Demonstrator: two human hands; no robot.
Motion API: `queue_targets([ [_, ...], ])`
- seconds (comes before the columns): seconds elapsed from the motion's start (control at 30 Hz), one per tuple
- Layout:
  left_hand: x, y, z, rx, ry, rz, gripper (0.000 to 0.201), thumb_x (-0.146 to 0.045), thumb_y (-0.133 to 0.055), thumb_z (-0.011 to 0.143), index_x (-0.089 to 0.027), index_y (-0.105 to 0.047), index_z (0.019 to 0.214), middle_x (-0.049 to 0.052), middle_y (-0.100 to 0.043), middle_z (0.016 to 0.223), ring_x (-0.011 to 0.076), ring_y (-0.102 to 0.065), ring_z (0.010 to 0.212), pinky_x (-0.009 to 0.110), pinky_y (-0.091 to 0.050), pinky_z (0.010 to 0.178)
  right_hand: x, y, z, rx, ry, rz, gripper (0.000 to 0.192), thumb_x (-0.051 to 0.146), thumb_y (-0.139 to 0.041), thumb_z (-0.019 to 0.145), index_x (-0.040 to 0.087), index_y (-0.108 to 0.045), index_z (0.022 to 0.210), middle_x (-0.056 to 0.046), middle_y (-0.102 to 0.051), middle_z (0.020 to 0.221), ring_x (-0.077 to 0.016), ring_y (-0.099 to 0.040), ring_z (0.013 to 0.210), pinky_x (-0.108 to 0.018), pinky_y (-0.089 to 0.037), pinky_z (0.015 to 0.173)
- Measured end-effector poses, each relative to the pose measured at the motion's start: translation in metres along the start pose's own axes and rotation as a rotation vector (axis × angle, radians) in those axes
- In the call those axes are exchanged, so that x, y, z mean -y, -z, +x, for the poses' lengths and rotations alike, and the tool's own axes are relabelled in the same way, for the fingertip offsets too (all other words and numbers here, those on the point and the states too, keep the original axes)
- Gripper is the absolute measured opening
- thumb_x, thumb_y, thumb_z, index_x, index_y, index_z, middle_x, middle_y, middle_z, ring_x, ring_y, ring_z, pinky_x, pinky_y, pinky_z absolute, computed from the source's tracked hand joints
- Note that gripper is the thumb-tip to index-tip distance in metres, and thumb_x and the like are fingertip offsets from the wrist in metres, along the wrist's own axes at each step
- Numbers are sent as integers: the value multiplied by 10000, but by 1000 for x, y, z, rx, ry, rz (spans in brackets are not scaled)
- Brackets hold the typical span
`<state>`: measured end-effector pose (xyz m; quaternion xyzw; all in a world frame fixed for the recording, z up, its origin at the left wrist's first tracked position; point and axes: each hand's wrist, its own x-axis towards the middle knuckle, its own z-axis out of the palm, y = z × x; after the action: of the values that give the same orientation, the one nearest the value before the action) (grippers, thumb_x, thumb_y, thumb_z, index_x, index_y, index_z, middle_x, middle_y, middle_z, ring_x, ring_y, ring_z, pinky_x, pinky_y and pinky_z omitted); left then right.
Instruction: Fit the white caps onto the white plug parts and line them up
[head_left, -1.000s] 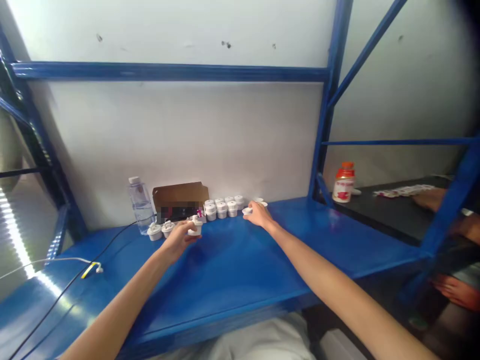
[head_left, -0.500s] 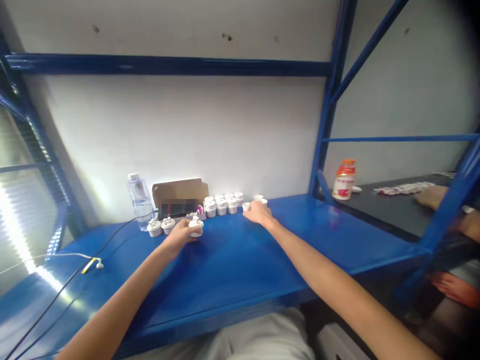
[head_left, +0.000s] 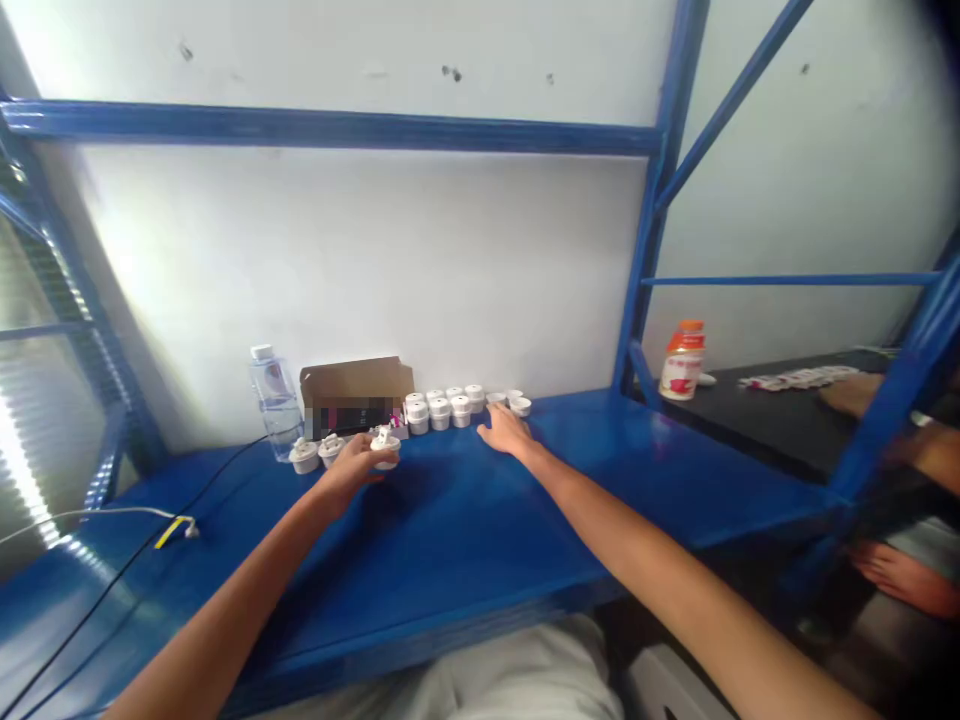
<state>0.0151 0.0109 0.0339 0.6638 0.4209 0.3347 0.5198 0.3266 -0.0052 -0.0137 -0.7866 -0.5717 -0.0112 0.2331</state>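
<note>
White plug (head_left: 385, 447) beside cardboard box (head_left: 355, 390)

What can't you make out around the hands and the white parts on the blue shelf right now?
All in the head view:
- Left hand: its fingers cover the near side of a white part; the grip is unclear.
- Right hand: contact with the nearest white cap is too small to judge.
- Cardboard box: its front label is blurred out.
- A co-worker's hand: partly hidden behind the blue post.
</note>
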Motion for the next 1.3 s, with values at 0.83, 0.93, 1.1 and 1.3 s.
queue_targets([
  [0.83, 17, 19, 9, -281, -190, 920, 411, -530, -658, 739, -235, -531, 995, 139, -695, 986, 361, -652, 950, 369, -413, 778, 31, 11, 22, -76, 144, -244, 434, 140, -502, 900, 178, -498, 1333, -195, -482, 1363, -323, -657, 1084, -433, -480, 922],
  [0.93, 19, 33, 14, -290, -150, 1061, 464, -569, -575, 806, -232, -527, 1121, 179, -693, 1082, 380, -657, 1005, 398, -433, 820, 26, 15, 8, -109, 124, -268, 355, 222, -536, 902, 154, -560, 1250, -207, -486, 1354, -338, -665, 1053, -444, -479, 903],
  [1.1, 19, 41, 17, -316, -123, 1169, 506, -567, -489, 867, -213, -483, 1230, 203, -693, 1131, 387, -660, 1039, 414, -449, 825, 19, 30, -3, -107, 77, -174, 388, 425, -640, 841, 195, -623, 1153, -154, -620, 1211, -328, -659, 1020, -390, -479, 840],
  [1.3, 17, 41, 28, -355, -179, 1139, 608, -529, -522, 846, -165, -420, 1323, 190, -699, 1031, 386, -663, 947, 395, -442, 756, 33, 40, -11, 44, 265, 179, 248, 413, -725, 755, 206, -644, 864, -41, -703, 878, -206, -638, 796, -266, -435, 666],
])
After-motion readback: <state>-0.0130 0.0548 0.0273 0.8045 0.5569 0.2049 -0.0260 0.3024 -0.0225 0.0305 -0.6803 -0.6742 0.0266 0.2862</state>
